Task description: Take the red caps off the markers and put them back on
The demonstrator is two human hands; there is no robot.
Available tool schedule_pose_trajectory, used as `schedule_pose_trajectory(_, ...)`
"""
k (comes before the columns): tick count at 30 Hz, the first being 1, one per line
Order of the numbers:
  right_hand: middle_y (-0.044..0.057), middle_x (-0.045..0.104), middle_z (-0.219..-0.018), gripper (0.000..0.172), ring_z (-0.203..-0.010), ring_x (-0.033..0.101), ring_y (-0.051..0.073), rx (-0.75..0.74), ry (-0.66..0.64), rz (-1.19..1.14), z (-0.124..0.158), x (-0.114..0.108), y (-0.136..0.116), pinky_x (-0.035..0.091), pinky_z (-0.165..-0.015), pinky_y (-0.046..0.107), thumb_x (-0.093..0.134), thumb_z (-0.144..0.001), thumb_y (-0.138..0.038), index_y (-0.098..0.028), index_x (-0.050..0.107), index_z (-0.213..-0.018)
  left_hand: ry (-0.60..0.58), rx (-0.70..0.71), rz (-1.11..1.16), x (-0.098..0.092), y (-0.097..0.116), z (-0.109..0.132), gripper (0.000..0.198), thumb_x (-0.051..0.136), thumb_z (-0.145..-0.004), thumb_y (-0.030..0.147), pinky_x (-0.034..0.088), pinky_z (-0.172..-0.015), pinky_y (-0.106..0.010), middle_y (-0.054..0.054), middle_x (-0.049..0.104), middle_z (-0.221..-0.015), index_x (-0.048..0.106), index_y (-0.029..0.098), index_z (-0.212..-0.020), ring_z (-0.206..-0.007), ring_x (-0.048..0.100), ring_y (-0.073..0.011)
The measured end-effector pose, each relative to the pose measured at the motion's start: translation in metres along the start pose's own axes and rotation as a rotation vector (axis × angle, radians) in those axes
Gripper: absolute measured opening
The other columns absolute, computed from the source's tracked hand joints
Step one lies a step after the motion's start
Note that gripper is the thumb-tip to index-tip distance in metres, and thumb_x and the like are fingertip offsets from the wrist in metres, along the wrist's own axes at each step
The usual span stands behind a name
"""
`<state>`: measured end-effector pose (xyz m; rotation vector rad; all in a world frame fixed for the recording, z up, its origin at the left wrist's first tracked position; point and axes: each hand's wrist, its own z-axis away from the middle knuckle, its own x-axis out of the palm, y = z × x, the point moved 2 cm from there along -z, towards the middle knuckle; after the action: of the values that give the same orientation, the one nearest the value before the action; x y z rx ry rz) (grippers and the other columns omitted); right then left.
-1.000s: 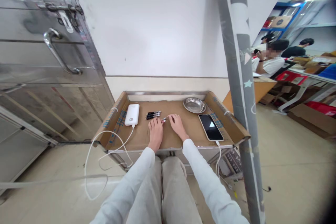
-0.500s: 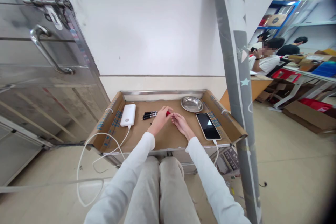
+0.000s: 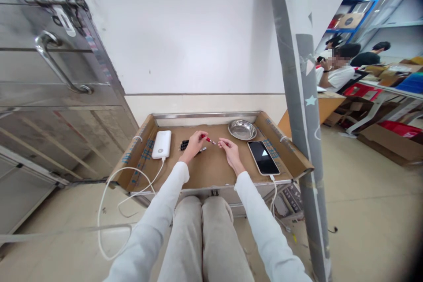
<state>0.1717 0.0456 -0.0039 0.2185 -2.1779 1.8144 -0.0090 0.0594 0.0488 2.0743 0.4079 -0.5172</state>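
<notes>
My left hand [image 3: 194, 143] is lifted a little above the cardboard-lined tray [image 3: 211, 172] and pinches a red pen [image 3: 207, 139], whose tip points right towards my right hand [image 3: 228, 150]. The right hand's fingers are curled in a pinch just right of the pen tip; what they hold is too small to make out. Behind the left hand lie black pens [image 3: 183, 144], partly hidden by it. A small grey pen part [image 3: 202, 150] lies on the cardboard under the left hand.
A white power bank [image 3: 161, 144] with a white cable [image 3: 109, 194] sits at the tray's left. A round metal dish [image 3: 242, 129] and a black phone [image 3: 263, 157] are on the right. A grey pillar [image 3: 297, 97] stands close on the right, a steel door [image 3: 49, 75] on the left. People sit far right.
Both hands left the cardboard with the red pen. The left hand now holds it alone, and the right hand has drawn a little away to the right.
</notes>
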Motion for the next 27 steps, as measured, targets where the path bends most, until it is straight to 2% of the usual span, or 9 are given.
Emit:
schedule_pose_trajectory(2,0.004,0.069,-0.082,0.029,-0.07,0.06,0.014,-0.068,0.014,0.111,0.001,0.001,0.0,0.048,-0.071,0.03,0.07,-0.068,-0.039,-0.018,0.068,-0.088,-0.064,0.058,-0.083,0.008,-0.004,-0.002,0.015,0.048,-0.086,0.016,0.046,-0.086,-0.031,-0.006,0.062,-0.097,0.059,0.017,-0.096,-0.092,0.059,-0.016)
schedule_pose_trajectory(4,0.004,0.069,-0.081,0.026,-0.068,0.06,0.015,-0.105,-0.032,0.253,0.003,0.005,-0.002,0.048,-0.069,0.03,0.065,-0.072,-0.039,-0.018,0.067,-0.087,-0.151,0.097,-0.171,0.016,-0.005,-0.001,0.018,0.045,-0.086,0.012,0.045,-0.087,-0.031,-0.006,0.06,-0.099,0.058,0.018,-0.097,-0.094,0.058,-0.0165)
schedule_pose_trajectory(6,0.004,0.069,-0.082,0.021,-0.071,0.061,0.016,-0.159,-0.094,0.405,0.005,0.011,-0.004,0.048,-0.07,0.031,0.061,-0.075,-0.037,-0.02,0.067,-0.085,-0.19,0.122,-0.288,0.02,-0.003,0.002,0.021,0.042,-0.087,0.01,0.043,-0.088,-0.033,-0.006,0.06,-0.1,0.057,0.018,-0.099,-0.097,0.057,-0.0176)
schedule_pose_trajectory(10,0.003,0.069,-0.083,0.012,-0.079,0.06,0.017,-0.272,-0.263,0.656,0.005,0.021,-0.005,0.046,-0.079,0.032,0.058,-0.078,-0.028,-0.022,0.068,-0.083,-0.128,0.133,-0.503,0.021,0.005,0.019,0.023,0.038,-0.09,0.013,0.038,-0.091,-0.035,-0.006,0.06,-0.103,0.056,0.019,-0.103,-0.101,0.053,-0.0193)
schedule_pose_trajectory(13,0.003,0.067,-0.085,0.013,-0.08,0.058,0.017,-0.31,-0.322,0.709,0.002,0.021,-0.002,0.045,-0.08,0.032,0.056,-0.079,-0.023,-0.022,0.067,-0.085,-0.076,0.103,-0.6,0.024,0.01,0.033,0.02,0.04,-0.091,0.02,0.037,-0.09,-0.037,-0.007,0.058,-0.103,0.055,0.019,-0.104,-0.101,0.052,-0.0208)
schedule_pose_trajectory(16,0.005,0.062,-0.091,0.015,-0.082,0.058,0.017,-0.335,-0.295,0.684,0.003,0.017,0.0,0.046,-0.08,0.032,0.055,-0.081,-0.023,-0.022,0.066,-0.091,-0.059,0.081,-0.674,0.029,0.011,0.04,0.02,0.046,-0.089,0.026,0.037,-0.088,-0.038,-0.01,0.056,-0.105,0.055,0.018,-0.105,-0.1,0.051,-0.0244)
schedule_pose_trajectory(19,0.006,0.059,-0.092,0.016,-0.089,0.055,0.02,-0.366,-0.239,0.774,0.006,0.012,0.0,0.043,-0.086,0.036,0.053,-0.083,-0.023,-0.023,0.067,-0.091,-0.057,0.078,-0.685,0.033,0.008,0.041,0.019,0.048,-0.088,0.029,0.037,-0.086,-0.04,-0.01,0.055,-0.104,0.056,0.019,-0.103,-0.099,0.05,-0.0263)
schedule_pose_trajectory(24,0.008,0.058,-0.089,0.019,-0.09,0.05,0.023,-0.373,-0.207,0.934,0.004,0.01,0.0,0.04,-0.089,0.04,0.049,-0.087,-0.026,-0.024,0.067,-0.089,-0.036,0.057,-0.595,0.035,0.006,0.032,0.014,0.047,-0.089,0.025,0.036,-0.088,-0.041,-0.01,0.056,-0.099,0.059,0.021,-0.093,-0.099,0.05,-0.026)
schedule_pose_trajectory(27,0.008,0.057,-0.089,0.022,-0.09,0.049,0.023,-0.398,-0.14,0.991,0.001,0.009,-0.002,0.04,-0.087,0.039,0.044,-0.089,-0.026,-0.022,0.065,-0.09,-0.018,0.01,-0.598,0.036,0.008,0.022,0.013,0.047,-0.089,0.024,0.037,-0.087,-0.042,-0.011,0.056,-0.097,0.059,0.019,-0.09,-0.097,0.049,-0.0268)
